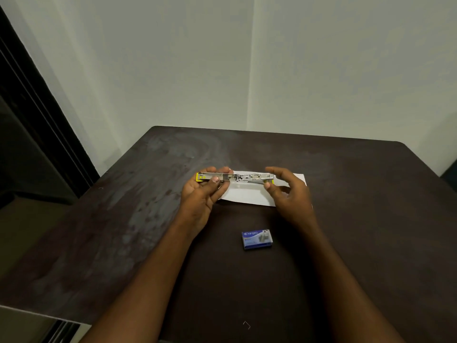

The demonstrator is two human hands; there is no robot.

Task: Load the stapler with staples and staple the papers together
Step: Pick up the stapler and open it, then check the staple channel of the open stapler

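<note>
The stapler (235, 177) is swung fully open and held flat above the desk (123, 219), its long axis running left to right between the two hands. The left hand (205, 189) has its grip clamped on the yellow-tipped left half, thumb on top. The right hand (286, 189) pinches the right end lightly, its other fingers spread. The box of staples (257, 239) lies closed on the desk nearer the body, just below and closer to the right hand. The stapler shows bare metal channels with yellow end caps. White papers (247, 194) lie under it.
</note>
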